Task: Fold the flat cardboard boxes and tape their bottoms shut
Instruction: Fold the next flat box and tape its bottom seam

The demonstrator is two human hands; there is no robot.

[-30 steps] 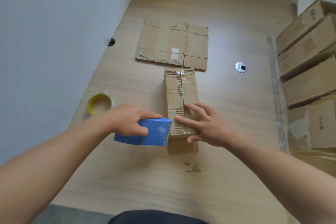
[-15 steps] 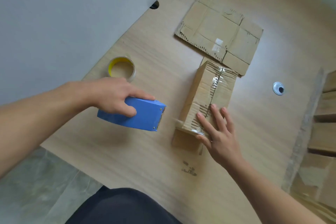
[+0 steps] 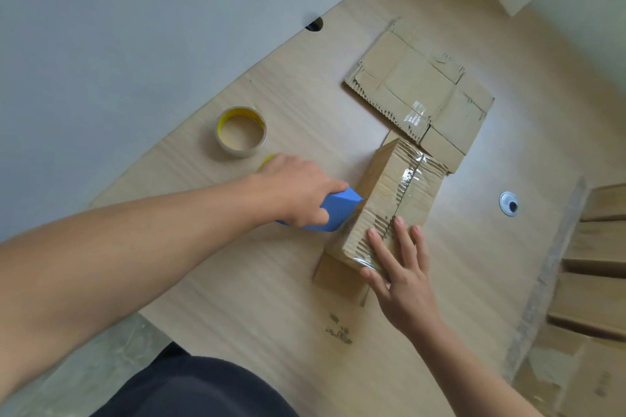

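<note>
A folded cardboard box (image 3: 396, 200) stands on the wooden table (image 3: 257, 281), its upturned face bearing a strip of clear tape along the seam. My right hand (image 3: 398, 267) presses flat on the box's near end with straight fingers. My left hand (image 3: 298, 193) grips a blue tape dispenser (image 3: 333, 211), whose front end touches the box's left side. A flat cardboard box (image 3: 420, 91) lies just beyond the folded one.
A roll of tape with a yellow core (image 3: 241, 132) lies left of the boxes near the wall. A round metal grommet (image 3: 508, 203) sits in the table to the right. More cardboard boxes (image 3: 596, 267) are stacked along the right edge.
The left hand pulled the dispenser away from the box's near end, then brought it against the box's left side. The right hand stayed flat on the box. My view tilted to the left.
</note>
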